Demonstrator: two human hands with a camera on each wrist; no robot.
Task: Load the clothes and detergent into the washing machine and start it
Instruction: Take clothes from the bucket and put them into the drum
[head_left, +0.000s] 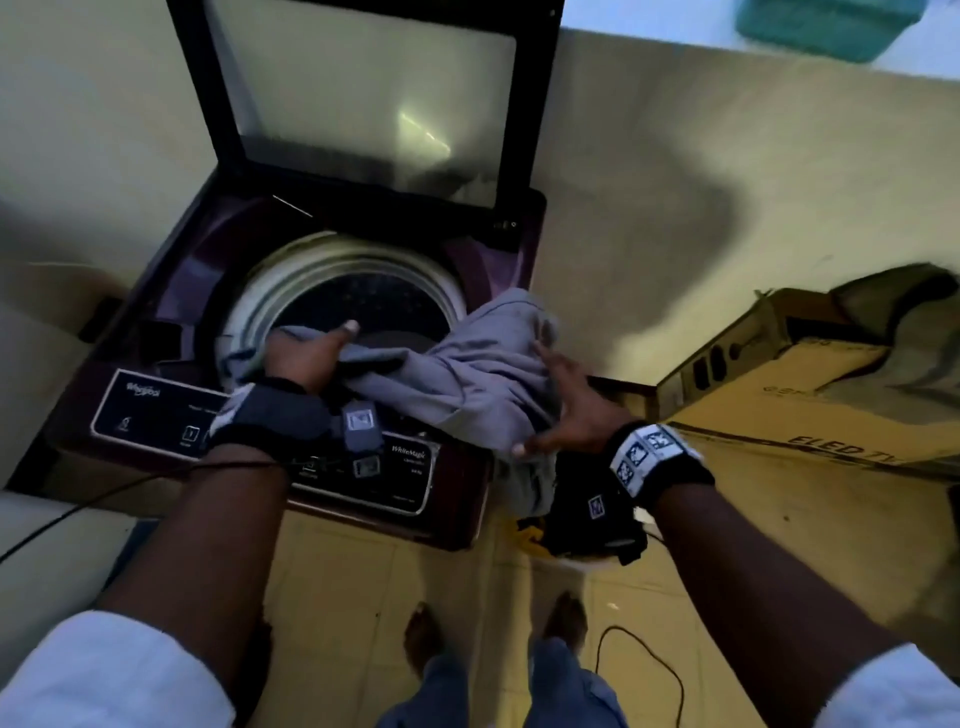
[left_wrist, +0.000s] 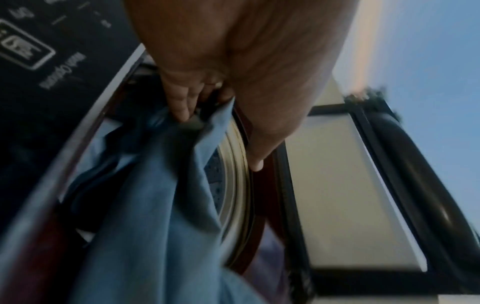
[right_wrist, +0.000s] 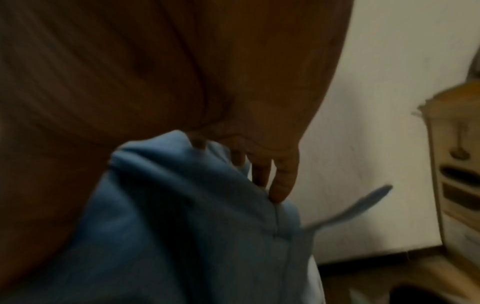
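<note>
Head view: blue-grey cloth garment at the washer mouth

Head cam, near to far: bare feet on yellow tiled floor (head_left: 363, 571), black cable beside them. Both hands on a blue-grey cloth garment (head_left: 467, 374). Left hand (head_left: 306, 353) grips one end over the drum opening, fingers curled into fabric (left_wrist: 182, 107). Right hand (head_left: 571, 410) holds the other end at the machine's right edge, fingers (right_wrist: 283, 181) into a fold. Maroon top-load washing machine (head_left: 171, 291), glass lid (head_left: 363, 98) raised. Cardboard TV box (head_left: 779, 415) to the right.
</note>
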